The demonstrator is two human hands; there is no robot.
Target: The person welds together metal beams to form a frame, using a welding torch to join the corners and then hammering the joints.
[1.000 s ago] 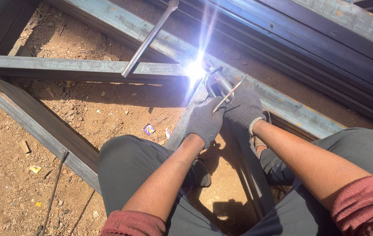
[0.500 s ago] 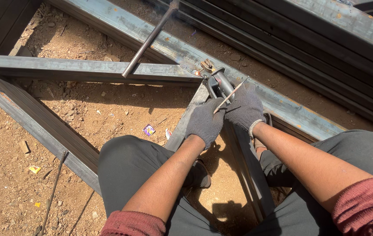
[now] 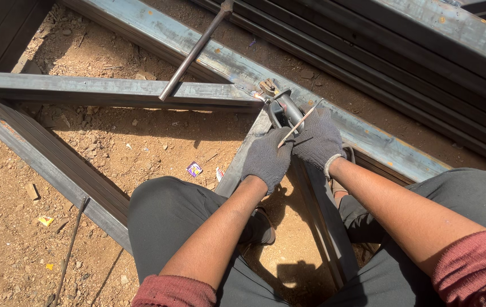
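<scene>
My gloved right hand (image 3: 318,141) grips the electrode holder (image 3: 281,108), my gloved left hand (image 3: 267,156) pinches the thin welding rod (image 3: 300,123), whose long axis slants up-right, just short of the steel frame (image 3: 112,91) corner joint ahead-left.

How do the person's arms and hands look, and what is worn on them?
Both hands wear dark grey knitted gloves, the left hand and the right hand, the right with a pale cuff edge. The forearms are bare. Dull red sleeves are pushed up near the elbows.
</scene>
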